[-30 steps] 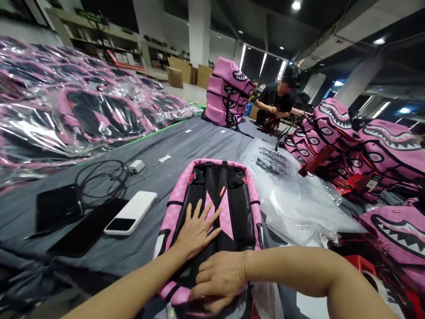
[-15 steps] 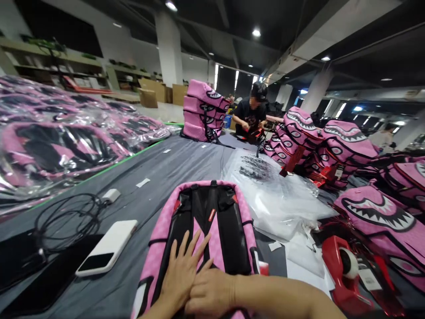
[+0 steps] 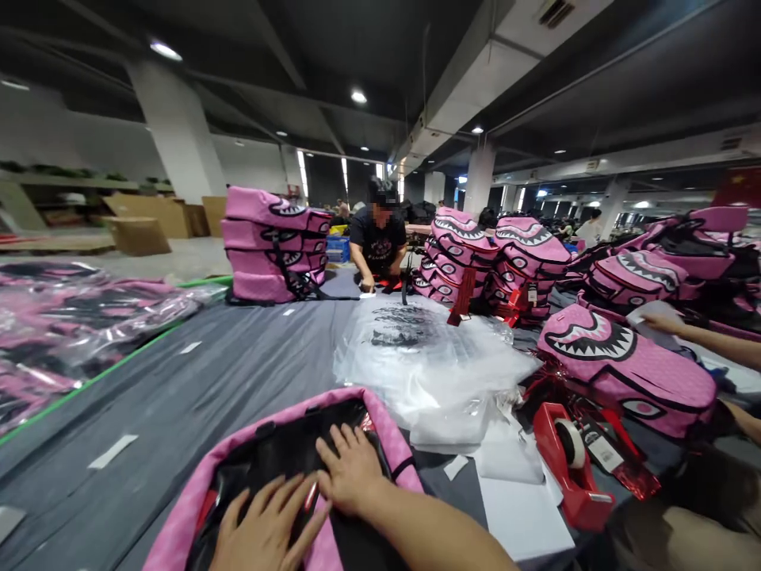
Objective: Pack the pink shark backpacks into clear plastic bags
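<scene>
A pink and black backpack [image 3: 389, 424] lies at the bottom of the view, its black strap side facing up. My left hand [image 3: 267, 519] rests on it with fingers spread, left of a small red label. Just to the right, my right hand [image 3: 352, 468] presses on the upper part of the black panel, its fingers apart. The two hands almost meet near the label. The backpack's lower end is cut off by the frame.
Clear plastic bags [image 3: 416, 365] lie beyond the backpack. A red tape dispenser [image 3: 579, 476] stands at right beside white paper [image 3: 517, 507]. Shark-mouth backpacks [image 3: 630, 365] and a stack [image 3: 255, 246] stand around. A co-worker [image 3: 380, 238] works opposite; another person's hand [image 3: 663, 323] reaches in from the right.
The view has swung right. My right hand has moved from beside my left hand up to the backpack's upper panel. The co-worker opposite now reaches down to the table.
</scene>
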`<state>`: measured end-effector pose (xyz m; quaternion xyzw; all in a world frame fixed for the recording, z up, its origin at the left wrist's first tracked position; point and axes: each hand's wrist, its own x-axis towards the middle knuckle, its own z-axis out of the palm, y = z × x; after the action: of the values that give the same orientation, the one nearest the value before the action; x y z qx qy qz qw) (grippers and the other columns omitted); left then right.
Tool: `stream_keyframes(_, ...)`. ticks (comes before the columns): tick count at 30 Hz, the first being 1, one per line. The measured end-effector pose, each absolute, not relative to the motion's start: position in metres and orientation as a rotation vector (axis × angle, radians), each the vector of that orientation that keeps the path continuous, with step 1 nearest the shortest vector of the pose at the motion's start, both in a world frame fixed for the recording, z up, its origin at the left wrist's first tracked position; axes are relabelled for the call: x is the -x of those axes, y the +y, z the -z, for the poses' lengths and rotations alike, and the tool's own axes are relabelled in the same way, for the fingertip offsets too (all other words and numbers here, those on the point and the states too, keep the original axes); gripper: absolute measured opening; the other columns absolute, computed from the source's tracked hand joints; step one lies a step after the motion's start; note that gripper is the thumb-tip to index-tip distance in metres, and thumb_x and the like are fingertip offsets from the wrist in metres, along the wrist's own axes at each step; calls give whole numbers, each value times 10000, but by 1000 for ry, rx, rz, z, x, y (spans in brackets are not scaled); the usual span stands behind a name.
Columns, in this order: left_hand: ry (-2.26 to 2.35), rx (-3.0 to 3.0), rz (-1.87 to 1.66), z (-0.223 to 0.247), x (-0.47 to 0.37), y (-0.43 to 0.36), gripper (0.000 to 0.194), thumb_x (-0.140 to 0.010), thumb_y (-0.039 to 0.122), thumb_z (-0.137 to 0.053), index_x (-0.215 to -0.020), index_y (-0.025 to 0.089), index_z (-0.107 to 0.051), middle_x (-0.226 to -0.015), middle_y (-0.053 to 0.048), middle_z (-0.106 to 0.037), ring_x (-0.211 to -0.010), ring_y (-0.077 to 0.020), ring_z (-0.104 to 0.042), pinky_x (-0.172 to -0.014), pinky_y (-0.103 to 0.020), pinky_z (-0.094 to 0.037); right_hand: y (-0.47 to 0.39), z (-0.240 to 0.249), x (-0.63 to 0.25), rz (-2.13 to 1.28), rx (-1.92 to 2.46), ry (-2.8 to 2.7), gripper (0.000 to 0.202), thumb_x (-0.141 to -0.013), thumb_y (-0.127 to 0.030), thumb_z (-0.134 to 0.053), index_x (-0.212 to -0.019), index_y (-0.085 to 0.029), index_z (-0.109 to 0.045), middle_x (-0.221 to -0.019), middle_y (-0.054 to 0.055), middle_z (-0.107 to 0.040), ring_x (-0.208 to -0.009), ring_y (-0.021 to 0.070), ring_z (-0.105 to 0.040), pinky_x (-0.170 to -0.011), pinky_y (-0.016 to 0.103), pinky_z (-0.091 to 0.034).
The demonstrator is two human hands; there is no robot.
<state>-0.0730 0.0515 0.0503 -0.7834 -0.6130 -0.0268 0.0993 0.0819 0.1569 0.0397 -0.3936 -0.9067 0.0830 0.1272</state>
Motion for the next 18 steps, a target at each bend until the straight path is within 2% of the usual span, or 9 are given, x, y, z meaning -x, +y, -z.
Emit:
stream_keyframes(2,-1797,2238,185,-47,75,83,479,-923,362,-473,-1375,389,-627,-1541,-42,-530,-1455,-386,-427,-1181,-671,-235,165,-35,-78,-299,1094,-2697,554,-1009,-401,-529,-1506,-161,-486,-1615,187,-392,-1506,341,-359,-1200,551,-351)
stream_keyframes(3,-1803,2225,201,-41,74,95,493,-924,377,-460,-1389,358,-621,-1568,-46,-494,-1473,-387,-401,-1186,-666,-233,174,-40,-78,-378,1077,-2707,512,-971,-386,-597,-1430,-161,-570,-1555,186,-485,-1452,351,-445,-1166,537,-399)
stream_keyframes(5,-1830,2215,226,-21,74,110,538,-938,409,-425,-1445,297,-567,-1588,-69,-461,-1470,-388,-406,-1178,-658,-258,199,-64,-80,-598,1100,-2643,344,-901,-345,-692,-1208,-192,-708,-1266,121,-723,-1200,318,-672,-1025,449,-527)
stream_keyframes(7,-1839,2181,300,0,74,114,596,-958,487,-402,-1505,262,-483,-1598,-88,-445,-1460,-381,-422,-1176,-642,-266,238,-93,-87,-751,1199,-2470,200,-927,-310,-655,-1096,-231,-729,-920,16,-777,-879,224,-756,-836,321,-574)
stream_keyframes(9,-1774,2123,408,14,76,113,629,-965,543,-406,-1535,277,-428,-1603,-77,-445,-1443,-362,-447,-1189,-612,-238,282,-112,-94,-721,1285,-2331,238,-1010,-265,-511,-1157,-232,-695,-833,-6,-747,-755,167,-734,-743,254,-547)
stream_keyframes(11,-1648,2044,513,20,78,112,626,-972,530,-422,-1554,299,-392,-1582,-63,-481,-1401,-332,-495,-1212,-571,-173,324,-116,-101,-648,1378,-2234,252,-1019,-217,-473,-1136,-198,-695,-856,23,-740,-746,160,-716,-724,243,-520)
stream_keyframes(15,-1438,1953,608,13,81,112,726,-946,535,-494,-1593,260,-314,-1517,-59,-564,-1326,-293,-550,-1262,-494,-15,386,-81,-109,-571,1575,-2128,40,-863,-204,-721,-891,-177,-733,-851,55,-732,-812,194,-694,-706,254,-474)
stream_keyframes(18,-1420,1958,586,4,80,110,755,-925,528,-524,-1591,231,-329,-1507,-54,-575,-1311,-283,-554,-1274,-479,-5,406,-43,-109,-562,1680,-2093,117,-799,-284,-804,-817,-193,-733,-864,45,-732,-870,194,-682,-698,245,-439)
